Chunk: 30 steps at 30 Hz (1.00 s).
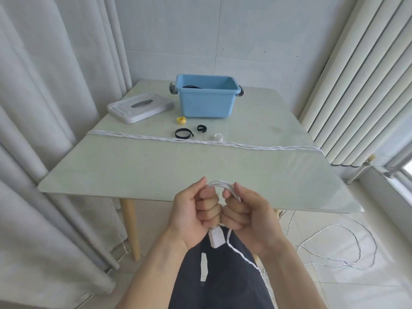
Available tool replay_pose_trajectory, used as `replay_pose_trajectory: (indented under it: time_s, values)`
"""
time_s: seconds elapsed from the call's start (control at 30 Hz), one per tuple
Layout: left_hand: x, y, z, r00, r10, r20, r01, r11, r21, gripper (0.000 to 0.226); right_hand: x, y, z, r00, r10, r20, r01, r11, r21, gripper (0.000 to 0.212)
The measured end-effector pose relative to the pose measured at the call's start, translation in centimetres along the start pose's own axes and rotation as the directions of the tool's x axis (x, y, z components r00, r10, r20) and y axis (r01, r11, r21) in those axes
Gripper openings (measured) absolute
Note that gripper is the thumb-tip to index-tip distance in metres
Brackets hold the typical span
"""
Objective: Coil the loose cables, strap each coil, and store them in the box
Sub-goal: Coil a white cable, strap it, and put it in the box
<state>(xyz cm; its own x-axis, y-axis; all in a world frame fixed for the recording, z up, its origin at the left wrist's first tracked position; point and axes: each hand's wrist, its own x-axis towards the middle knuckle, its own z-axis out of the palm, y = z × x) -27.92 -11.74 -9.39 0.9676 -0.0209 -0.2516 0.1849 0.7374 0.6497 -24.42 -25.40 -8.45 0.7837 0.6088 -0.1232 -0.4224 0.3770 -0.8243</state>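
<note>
My left hand (195,210) and my right hand (247,214) are fisted side by side at the table's near edge, both gripping a small white cable coil (219,185) that arches between them. The cable's white plug (216,238) hangs under my left hand, and its loose tail trails down right onto the floor (334,241). A blue box (206,101) stands open at the far middle with a dark cable inside. In front of it lie a yellow strap (181,120), two black straps (183,133) (201,128) and a white strap (219,136).
The box's white lid (139,107) lies left of the box. A twisted white cord (200,141) stretches across the pale green table (156,170) from edge to edge. Curtains hang at left, a radiator stands at right, and my dark trousers are below.
</note>
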Motion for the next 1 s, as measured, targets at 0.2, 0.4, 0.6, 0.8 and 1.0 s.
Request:
replay_pose_trajectory:
  time_s: [0.2,0.4,0.6,0.8,1.0]
  values:
    - [-0.5,0.4,-1.0,0.993,0.047,-0.107,-0.056,0.995,-0.082,0.043,0.1,1.6,0.5,0.998,-0.059,0.03,0.062,0.992,-0.113,0.028]
    - [-1.3,-0.5,-1.6,0.997,-0.032,0.072,0.03,0.999,0.034,0.036,-0.3,2.3,0.6,0.993,-0.092,-0.077,0.08,0.987,-0.141,0.029]
    - [-1.3,-0.5,-1.7,0.998,-0.017,0.055,0.012,0.995,0.095,0.044,-0.2,2.3,0.7,0.988,-0.059,-0.143,0.037,0.988,-0.15,0.035]
    - [-1.4,0.4,-1.5,0.991,0.116,-0.071,-0.121,0.99,-0.076,0.041,-0.6,2.2,0.0,0.98,-0.192,-0.062,0.147,0.892,-0.427,0.03]
    - [-1.1,2.7,-3.3,0.911,0.31,-0.271,-0.395,0.845,-0.36,0.048,-1.7,0.8,-2.9,0.977,-0.191,-0.095,0.053,0.65,-0.758,0.002]
